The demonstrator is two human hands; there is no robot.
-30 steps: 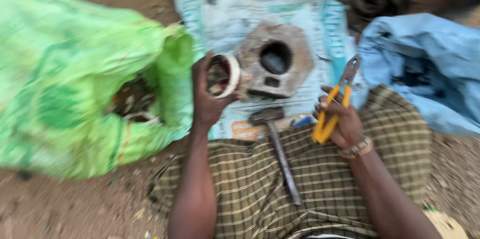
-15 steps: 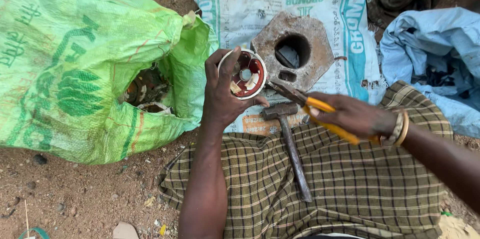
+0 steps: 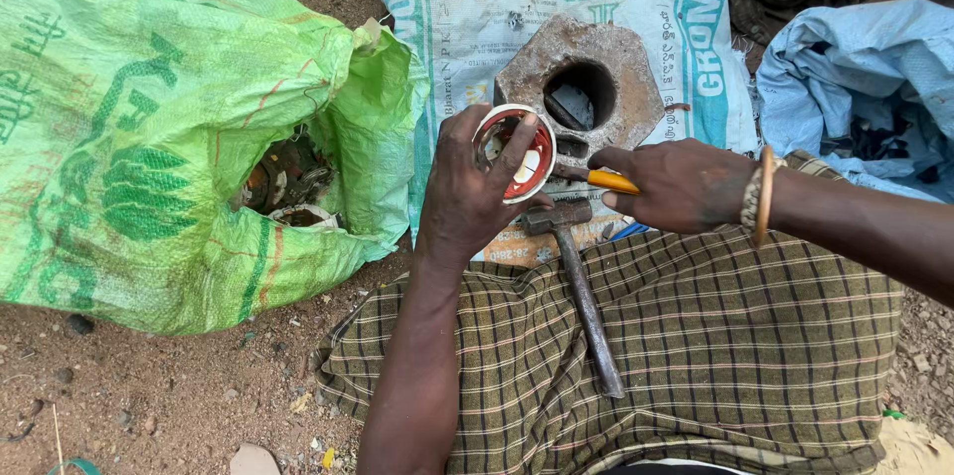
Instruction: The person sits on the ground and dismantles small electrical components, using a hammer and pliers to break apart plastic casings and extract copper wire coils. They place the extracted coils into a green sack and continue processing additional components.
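Round red-and-white metal motor part (image 3: 515,152): held upright above the lap in the left hand (image 3: 467,192), fingers wrapped round its rim, open face turned up toward the camera; dark windings show inside.

Yellow-handled pliers (image 3: 596,179): clamped in the right hand (image 3: 681,185), which is closed round the handles; the nose points left and meets the right edge of the round part. Whether the nose is nipping anything cannot be told. The two hands sit close together, the right just beside the left, the part between them.

Steel hammer with a dark metal handle (image 3: 581,291): lying loose on the checked olive cloth (image 3: 715,356) over the lap, head just below the held part, handle running down and to the right.

Heavy grey octagonal metal block with a round hole (image 3: 581,87): resting on a white printed woven sack (image 3: 497,8) spread on the dirt ground (image 3: 149,386), just beyond the hands.

Green woven sack (image 3: 149,137): on the ground to the left, mouth open toward the left hand, rusty scrap pieces (image 3: 288,182) visible inside.

Blue woven sack (image 3: 855,78): at upper right, open, dark contents unclear.

Beaded and wooden bangles (image 3: 758,197): on the right wrist.
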